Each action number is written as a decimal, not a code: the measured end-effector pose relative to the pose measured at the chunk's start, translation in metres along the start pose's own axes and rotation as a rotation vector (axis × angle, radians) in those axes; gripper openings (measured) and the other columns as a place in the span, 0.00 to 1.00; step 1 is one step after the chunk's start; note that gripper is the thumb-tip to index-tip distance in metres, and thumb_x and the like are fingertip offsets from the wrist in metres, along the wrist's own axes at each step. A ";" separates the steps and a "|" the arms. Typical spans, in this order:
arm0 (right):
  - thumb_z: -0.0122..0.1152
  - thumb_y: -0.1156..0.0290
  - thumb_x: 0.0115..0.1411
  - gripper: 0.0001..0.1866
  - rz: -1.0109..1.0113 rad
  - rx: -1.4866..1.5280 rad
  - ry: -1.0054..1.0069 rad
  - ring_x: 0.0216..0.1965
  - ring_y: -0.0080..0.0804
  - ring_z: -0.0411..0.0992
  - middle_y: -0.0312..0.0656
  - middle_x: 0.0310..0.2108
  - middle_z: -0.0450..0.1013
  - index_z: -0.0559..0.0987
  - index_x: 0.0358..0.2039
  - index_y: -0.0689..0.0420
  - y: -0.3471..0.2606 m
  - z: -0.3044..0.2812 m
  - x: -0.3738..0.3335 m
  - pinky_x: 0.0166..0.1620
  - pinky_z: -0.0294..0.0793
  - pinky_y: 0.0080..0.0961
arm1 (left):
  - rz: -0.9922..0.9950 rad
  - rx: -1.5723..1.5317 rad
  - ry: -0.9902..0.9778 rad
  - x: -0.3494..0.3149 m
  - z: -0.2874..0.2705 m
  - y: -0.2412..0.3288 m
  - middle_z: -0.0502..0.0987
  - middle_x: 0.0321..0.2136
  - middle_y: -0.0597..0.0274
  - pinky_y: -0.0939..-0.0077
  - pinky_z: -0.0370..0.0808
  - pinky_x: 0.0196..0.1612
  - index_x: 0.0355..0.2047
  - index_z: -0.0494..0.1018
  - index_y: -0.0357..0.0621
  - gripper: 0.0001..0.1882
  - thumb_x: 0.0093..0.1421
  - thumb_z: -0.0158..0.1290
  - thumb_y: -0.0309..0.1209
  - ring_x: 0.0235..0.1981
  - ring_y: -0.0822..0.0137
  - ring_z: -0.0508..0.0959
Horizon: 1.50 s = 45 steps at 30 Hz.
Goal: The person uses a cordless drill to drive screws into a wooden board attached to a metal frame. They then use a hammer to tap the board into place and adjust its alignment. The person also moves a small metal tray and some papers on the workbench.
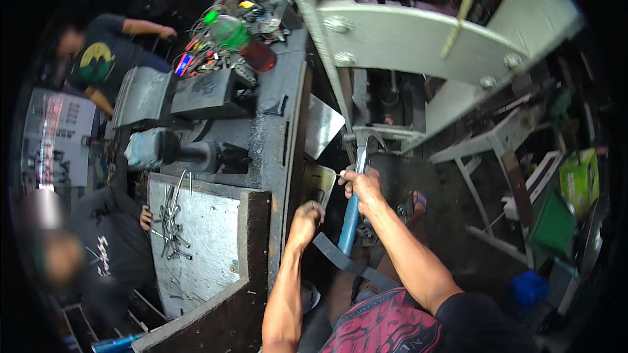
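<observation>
My right hand [364,189] is closed around the metal neck of a claw hammer [349,222]. The hammer's head points away from me and its blue grip runs back toward my lap. A thin pale piece shows at that hand's fingertips, too small to name. Lower and to the left, my left hand [306,219] has its fingers curled beside the workbench edge; whatever lies inside them is hidden. Just beyond it sits a shallow light-coloured tray [328,180] with a dark item in it. A dark grey flat strip [347,264] slants across my lap.
The dark workbench [267,131] on the left carries a vise [203,155], loose tools and a green-capped bottle [242,42]. Several metal pieces lie on a metal-topped table [212,229]. Two people are at the left. A pale steel frame [405,36] rises ahead; a metal stand [490,150] stands right.
</observation>
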State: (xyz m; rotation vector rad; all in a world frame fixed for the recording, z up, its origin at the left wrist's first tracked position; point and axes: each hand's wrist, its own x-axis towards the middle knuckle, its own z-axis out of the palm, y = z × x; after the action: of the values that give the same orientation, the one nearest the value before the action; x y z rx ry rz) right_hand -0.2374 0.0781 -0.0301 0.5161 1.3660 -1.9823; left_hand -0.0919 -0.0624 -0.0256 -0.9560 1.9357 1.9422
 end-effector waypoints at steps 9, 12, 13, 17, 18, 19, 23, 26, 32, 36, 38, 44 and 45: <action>0.61 0.83 0.58 0.06 0.081 0.061 0.026 0.13 0.24 0.67 0.44 0.21 0.74 0.73 0.34 0.62 0.022 -0.038 -0.008 0.15 0.65 0.22 | 0.593 1.534 -0.149 0.059 0.032 0.096 0.81 0.38 0.49 0.56 0.78 0.48 0.44 0.79 0.41 0.17 0.55 0.51 0.24 0.43 0.48 0.81; 0.60 0.83 0.58 0.08 0.127 0.072 0.027 0.12 0.25 0.67 0.44 0.21 0.74 0.72 0.36 0.61 0.031 -0.030 -0.012 0.14 0.64 0.23 | 0.627 1.855 -0.491 0.091 0.022 0.110 0.82 0.40 0.50 0.57 0.77 0.52 0.41 0.79 0.43 0.15 0.55 0.50 0.28 0.47 0.50 0.80; 0.60 0.83 0.58 0.08 0.138 0.081 0.014 0.13 0.25 0.67 0.43 0.20 0.74 0.71 0.36 0.61 0.033 -0.027 -0.014 0.14 0.65 0.23 | 0.548 1.876 -0.520 0.094 0.014 0.114 0.82 0.40 0.49 0.56 0.77 0.52 0.41 0.79 0.44 0.14 0.54 0.51 0.28 0.47 0.49 0.80; 0.61 0.82 0.59 0.09 0.157 0.109 0.019 0.13 0.25 0.68 0.42 0.20 0.74 0.71 0.37 0.61 0.040 -0.017 -0.020 0.14 0.65 0.23 | 0.496 1.710 -0.444 0.086 -0.008 0.124 0.81 0.39 0.47 0.56 0.77 0.49 0.41 0.76 0.41 0.15 0.52 0.49 0.23 0.45 0.46 0.81; 0.62 0.82 0.59 0.09 0.163 0.112 0.015 0.13 0.25 0.68 0.42 0.20 0.74 0.71 0.37 0.61 0.042 -0.012 -0.020 0.14 0.65 0.23 | 0.511 1.642 -0.420 0.084 -0.010 0.125 0.81 0.39 0.46 0.56 0.77 0.48 0.41 0.76 0.40 0.15 0.52 0.49 0.22 0.44 0.45 0.80; 0.62 0.82 0.59 0.09 0.149 0.122 0.016 0.13 0.24 0.68 0.42 0.20 0.73 0.71 0.37 0.60 0.043 -0.007 -0.018 0.14 0.65 0.23 | 0.517 1.537 -0.391 0.081 -0.011 0.127 0.80 0.39 0.45 0.56 0.77 0.47 0.40 0.76 0.39 0.14 0.54 0.48 0.21 0.43 0.43 0.80; 0.64 0.79 0.58 0.10 0.140 0.208 0.036 0.13 0.24 0.68 0.39 0.19 0.73 0.71 0.36 0.55 0.048 0.025 -0.002 0.15 0.65 0.23 | 0.547 1.352 -0.319 0.078 -0.010 0.137 0.80 0.39 0.45 0.55 0.78 0.47 0.43 0.77 0.38 0.13 0.56 0.52 0.23 0.44 0.42 0.80; 0.66 0.74 0.57 0.10 -0.019 0.031 0.110 0.15 0.27 0.70 0.39 0.21 0.74 0.73 0.36 0.54 0.050 0.046 0.011 0.18 0.69 0.27 | 0.674 1.543 -0.411 0.077 -0.009 0.139 0.79 0.37 0.45 0.56 0.78 0.44 0.40 0.78 0.38 0.12 0.55 0.54 0.25 0.41 0.42 0.80; 0.66 0.68 0.55 0.13 -0.125 -0.237 0.211 0.38 0.56 0.79 0.53 0.34 0.79 0.75 0.38 0.58 0.048 0.054 0.008 0.42 0.79 0.47 | 0.541 1.528 -0.380 0.075 -0.010 0.139 0.76 0.36 0.51 0.55 0.79 0.41 0.38 0.78 0.41 0.11 0.53 0.56 0.24 0.38 0.43 0.80; 0.66 0.68 0.57 0.13 -0.178 -0.238 0.218 0.38 0.59 0.78 0.55 0.33 0.78 0.73 0.38 0.59 0.046 0.058 0.005 0.41 0.77 0.50 | 0.571 1.575 -0.303 0.077 -0.013 0.135 0.77 0.33 0.52 0.57 0.78 0.39 0.35 0.79 0.42 0.06 0.56 0.57 0.23 0.36 0.45 0.80; 0.66 0.68 0.58 0.13 -0.191 -0.243 0.199 0.38 0.60 0.78 0.55 0.33 0.78 0.72 0.37 0.59 0.048 0.057 0.005 0.40 0.76 0.51 | 0.649 1.569 -0.281 0.078 -0.016 0.131 0.78 0.32 0.54 0.57 0.79 0.39 0.34 0.78 0.43 0.05 0.56 0.57 0.23 0.36 0.46 0.81; 0.60 0.66 0.68 0.08 -0.030 -0.011 0.073 0.20 0.25 0.73 0.37 0.23 0.74 0.73 0.42 0.55 0.062 0.017 -0.023 0.22 0.73 0.25 | 0.742 1.703 -0.257 0.083 -0.021 0.124 0.80 0.32 0.56 0.59 0.80 0.38 0.35 0.78 0.47 0.07 0.56 0.55 0.24 0.35 0.50 0.82; 0.59 0.66 0.68 0.08 -0.090 0.183 0.003 0.19 0.24 0.72 0.36 0.22 0.72 0.73 0.42 0.54 0.064 0.004 -0.031 0.21 0.73 0.25 | 0.740 1.700 -0.244 0.083 -0.021 0.124 0.80 0.32 0.56 0.59 0.80 0.38 0.36 0.78 0.47 0.07 0.56 0.55 0.24 0.35 0.50 0.82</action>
State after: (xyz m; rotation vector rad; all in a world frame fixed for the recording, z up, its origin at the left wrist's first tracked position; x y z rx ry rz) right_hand -0.1700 0.0689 -0.0504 0.5495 1.2352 -2.1943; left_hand -0.2226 -0.1170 0.0262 0.4919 2.7610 -0.0499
